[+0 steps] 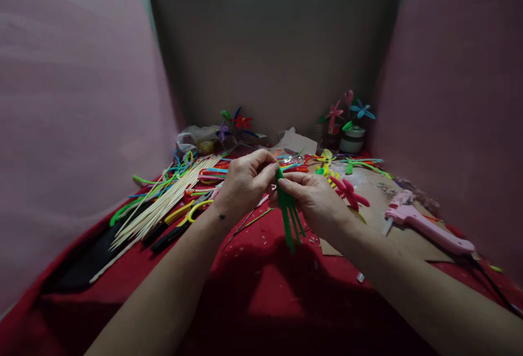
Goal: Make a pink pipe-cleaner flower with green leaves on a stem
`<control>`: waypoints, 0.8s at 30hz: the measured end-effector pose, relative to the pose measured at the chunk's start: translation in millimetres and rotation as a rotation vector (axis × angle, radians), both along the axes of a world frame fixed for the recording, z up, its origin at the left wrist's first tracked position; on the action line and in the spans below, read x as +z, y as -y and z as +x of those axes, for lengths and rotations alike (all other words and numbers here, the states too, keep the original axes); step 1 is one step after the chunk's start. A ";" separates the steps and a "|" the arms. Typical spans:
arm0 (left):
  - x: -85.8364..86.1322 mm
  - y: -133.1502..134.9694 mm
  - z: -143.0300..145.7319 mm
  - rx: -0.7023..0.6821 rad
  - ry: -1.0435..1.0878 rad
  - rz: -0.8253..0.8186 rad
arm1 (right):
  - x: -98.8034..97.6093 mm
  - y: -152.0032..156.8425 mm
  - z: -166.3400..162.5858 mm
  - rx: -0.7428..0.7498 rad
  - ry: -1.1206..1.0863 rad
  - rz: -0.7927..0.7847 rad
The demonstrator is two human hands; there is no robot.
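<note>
Several green pipe cleaners [289, 217] hang as a bundle between my hands, their loose ends pointing down over the red cloth. My left hand [251, 179] pinches the top of the bundle between thumb and fingers. Just below and to the right, my right hand [308, 198] grips the same bundle with its thumb laid across it. The fingertips hide how the upper ends are joined. Close beyond my right hand lies a dark pink pipe-cleaner flower [350, 192].
Bamboo skewers [163, 203] and yellow-and-black handled tools [180, 219] lie on the left. At right, a pink glue gun [429, 225] rests on cardboard [373, 219]. Finished flowers [362, 109] stand at the back near a jar [352, 139]. Red cloth [261, 274] covers the table.
</note>
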State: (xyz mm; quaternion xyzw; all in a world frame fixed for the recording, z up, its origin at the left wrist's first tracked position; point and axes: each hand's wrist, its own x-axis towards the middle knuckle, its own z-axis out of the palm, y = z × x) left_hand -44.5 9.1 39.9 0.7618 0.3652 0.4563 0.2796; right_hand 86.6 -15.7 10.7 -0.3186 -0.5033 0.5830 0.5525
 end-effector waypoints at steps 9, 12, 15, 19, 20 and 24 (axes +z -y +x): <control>-0.3 -11.9 -1.4 -0.177 0.236 -0.347 | -5.2 0.8 4.4 0.063 -0.039 -0.180; -5.0 -15.5 -0.4 -0.151 0.223 -0.377 | -4.6 2.1 5.5 0.090 -0.041 -0.206; -11.8 -17.4 4.5 0.036 0.178 -0.239 | -7.8 4.2 3.4 0.065 0.022 -0.267; -17.0 -21.0 7.1 0.224 0.143 -0.023 | -14.6 6.6 1.4 0.012 0.129 -0.358; -16.9 -22.1 6.1 0.219 0.161 -0.040 | -15.8 6.5 2.0 0.009 0.133 -0.359; -14.5 -26.4 0.2 -0.098 0.276 -0.419 | -16.5 3.7 7.9 0.038 0.117 -0.348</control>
